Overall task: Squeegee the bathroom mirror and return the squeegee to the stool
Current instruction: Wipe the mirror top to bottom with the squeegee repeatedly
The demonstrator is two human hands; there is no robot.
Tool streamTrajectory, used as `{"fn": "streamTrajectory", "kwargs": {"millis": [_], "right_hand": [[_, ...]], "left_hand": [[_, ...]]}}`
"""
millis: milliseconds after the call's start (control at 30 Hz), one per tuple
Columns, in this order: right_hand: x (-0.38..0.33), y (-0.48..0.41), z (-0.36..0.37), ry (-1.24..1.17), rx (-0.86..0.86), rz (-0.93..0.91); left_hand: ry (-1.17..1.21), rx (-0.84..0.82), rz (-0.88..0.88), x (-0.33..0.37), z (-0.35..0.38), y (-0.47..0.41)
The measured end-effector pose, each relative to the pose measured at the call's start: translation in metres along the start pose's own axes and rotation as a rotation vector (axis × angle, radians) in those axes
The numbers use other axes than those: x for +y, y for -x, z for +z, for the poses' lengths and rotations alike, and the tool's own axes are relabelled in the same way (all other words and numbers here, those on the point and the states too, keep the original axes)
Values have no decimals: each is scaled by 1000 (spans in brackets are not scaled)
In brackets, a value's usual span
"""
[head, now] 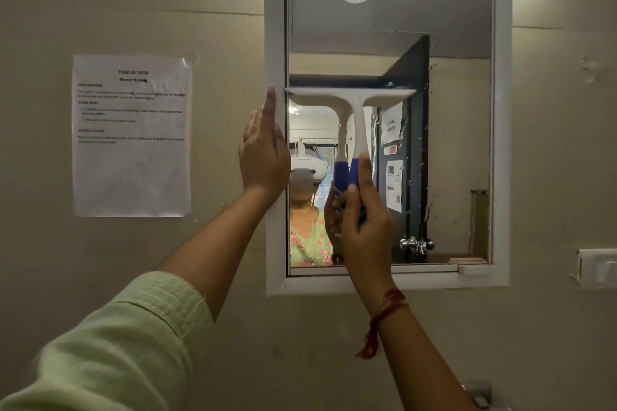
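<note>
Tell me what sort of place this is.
Probably a bathroom or washroom: a white-framed wall mirror, a squeegee held against its glass by the right hand, and a door with a knob reflected in it.

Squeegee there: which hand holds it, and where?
The right hand grips the squeegee by its blue handle end. The left hand holds nothing, resting flat on the mirror frame.

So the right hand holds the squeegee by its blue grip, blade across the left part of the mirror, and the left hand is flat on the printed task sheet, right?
Not quite. The head view shows the left hand flat against the mirror's white frame, not on the printed task sheet, which hangs apart on the wall. The rest holds: the right hand holds the squeegee by its blue grip, blade across the left part of the mirror.
</note>
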State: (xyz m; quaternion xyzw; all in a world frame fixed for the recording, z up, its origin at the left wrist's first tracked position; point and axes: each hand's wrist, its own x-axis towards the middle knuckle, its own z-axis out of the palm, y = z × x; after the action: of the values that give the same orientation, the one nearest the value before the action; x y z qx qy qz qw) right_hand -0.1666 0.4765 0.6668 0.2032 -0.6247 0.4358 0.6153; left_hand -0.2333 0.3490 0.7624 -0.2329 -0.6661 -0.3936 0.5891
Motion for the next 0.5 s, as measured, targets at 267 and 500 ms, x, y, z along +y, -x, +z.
{"fn": "streamTrajectory", "kwargs": {"millis": [267, 500], "right_hand": [[7, 37, 2, -53, 29, 3], [3, 8, 1, -11, -11, 12]], "left_hand": [[1, 6, 5, -2, 1, 0], [-2, 0, 2, -1, 0, -2]]}}
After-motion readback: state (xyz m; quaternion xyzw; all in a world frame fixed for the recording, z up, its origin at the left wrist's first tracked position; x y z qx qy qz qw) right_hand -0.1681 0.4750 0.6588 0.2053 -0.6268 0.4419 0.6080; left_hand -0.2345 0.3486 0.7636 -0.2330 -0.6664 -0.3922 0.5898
